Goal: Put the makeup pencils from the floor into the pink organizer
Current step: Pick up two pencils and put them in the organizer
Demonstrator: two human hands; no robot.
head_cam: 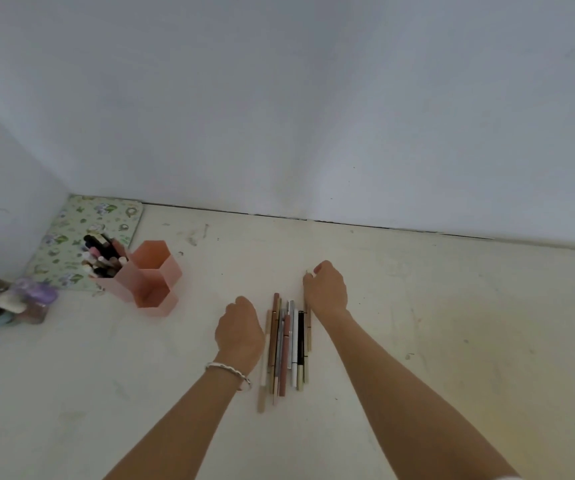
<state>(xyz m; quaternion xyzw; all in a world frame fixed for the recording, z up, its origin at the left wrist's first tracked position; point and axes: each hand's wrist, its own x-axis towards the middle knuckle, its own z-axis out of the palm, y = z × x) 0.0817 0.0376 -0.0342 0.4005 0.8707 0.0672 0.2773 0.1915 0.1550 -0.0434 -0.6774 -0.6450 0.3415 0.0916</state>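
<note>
Several makeup pencils (284,344) lie side by side in a bunch on the pale floor, pointing away from me. My left hand (239,327) sits knuckles-up against the bunch's left edge; its fingers curl under and out of sight. My right hand (326,289) is at the far right end of the bunch and pinches a thin pencil (308,327), whose tip pokes out above the fingers. The pink organizer (156,285), made of hexagonal tubes, stands to the far left. Its back tube is full of makeup sticks, and the two nearer tubes look empty.
A green patterned board (106,216) lies in the corner behind the organizer. A blurred heap of small cosmetic items (19,299) sits at the left wall. White walls close off the back and left. Bare floor stretches to the right.
</note>
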